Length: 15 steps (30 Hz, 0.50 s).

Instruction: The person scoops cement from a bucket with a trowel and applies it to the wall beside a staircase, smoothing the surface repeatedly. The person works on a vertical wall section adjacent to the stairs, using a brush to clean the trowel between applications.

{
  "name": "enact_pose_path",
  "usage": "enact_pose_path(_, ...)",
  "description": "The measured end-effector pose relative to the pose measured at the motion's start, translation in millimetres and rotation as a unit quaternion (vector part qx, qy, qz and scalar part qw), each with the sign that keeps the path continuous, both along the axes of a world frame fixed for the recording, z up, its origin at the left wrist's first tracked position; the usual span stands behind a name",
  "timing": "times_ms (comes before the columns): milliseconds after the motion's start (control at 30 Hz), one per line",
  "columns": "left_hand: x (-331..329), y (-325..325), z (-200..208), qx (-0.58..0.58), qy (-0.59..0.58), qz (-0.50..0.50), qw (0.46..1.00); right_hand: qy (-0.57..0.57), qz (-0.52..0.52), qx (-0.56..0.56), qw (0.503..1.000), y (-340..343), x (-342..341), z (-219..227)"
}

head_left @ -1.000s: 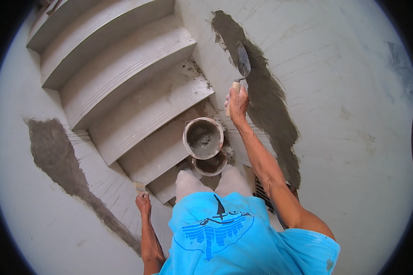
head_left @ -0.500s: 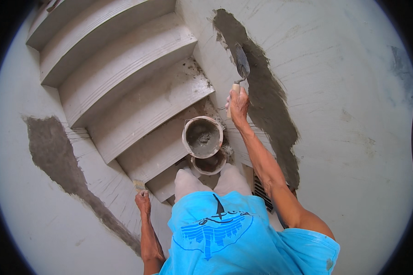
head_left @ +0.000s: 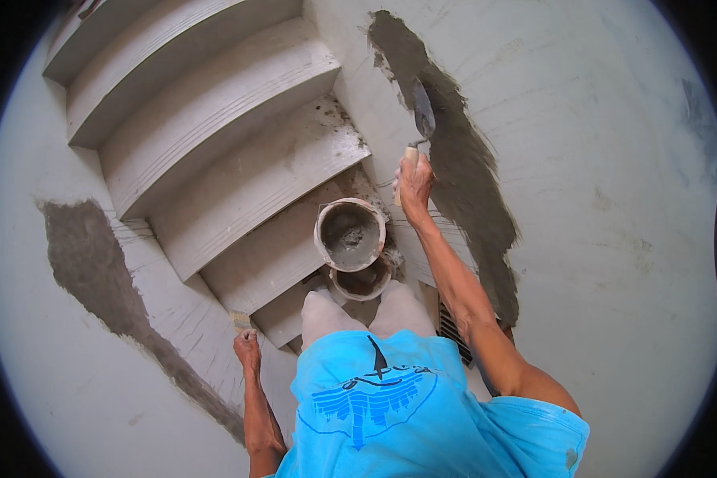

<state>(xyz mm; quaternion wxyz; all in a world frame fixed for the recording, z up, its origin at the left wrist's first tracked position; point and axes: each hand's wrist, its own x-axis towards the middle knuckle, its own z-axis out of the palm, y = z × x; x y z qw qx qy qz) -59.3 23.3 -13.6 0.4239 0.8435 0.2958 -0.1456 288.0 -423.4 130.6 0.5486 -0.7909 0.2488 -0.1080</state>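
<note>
My right hand [head_left: 414,185] is closed round the wooden handle of a pointed trowel [head_left: 424,111]. The trowel's grey blade lies against the left edge of a long dark patch of wet mortar [head_left: 460,159] on the right wall. Lower on the left, my left hand [head_left: 248,348] is closed on a brush [head_left: 241,320] with pale yellowish bristles, near the left wall beside the steps. In front of my legs, a round bucket [head_left: 350,237] holds grey mortar. A second bucket [head_left: 362,281], partly covered by the first, stands nearer to me with dark contents.
Concrete stairs [head_left: 239,191] climb away to the upper left between two pale walls. Another dark mortar patch [head_left: 95,259] runs down the left wall. Mortar crumbs lie on the steps at the right end. A dark slatted grate [head_left: 454,328] sits beside my right leg.
The trowel blade has shifted slightly down and right along the mortar patch. Both hands keep their holds, and the view has moved very little.
</note>
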Motion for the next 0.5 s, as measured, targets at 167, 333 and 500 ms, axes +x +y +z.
enact_pose_path(167,11.7,-9.5,9.3,-0.025,0.034,-0.013,0.999,-0.025,0.011,-0.006,1.0,-10.2,17.5,-1.4)
enact_pose_path(333,5.6,-10.3,10.4,-0.005,-0.016,0.007,1.0,0.018,-0.039,0.072,0.996,-1.0,-17.1,2.0)
enact_pose_path(500,-0.2,-6.2,6.9,-0.008,-0.005,-0.002,1.0,-0.011,0.012,0.028,0.999,4.0,-6.1,14.6)
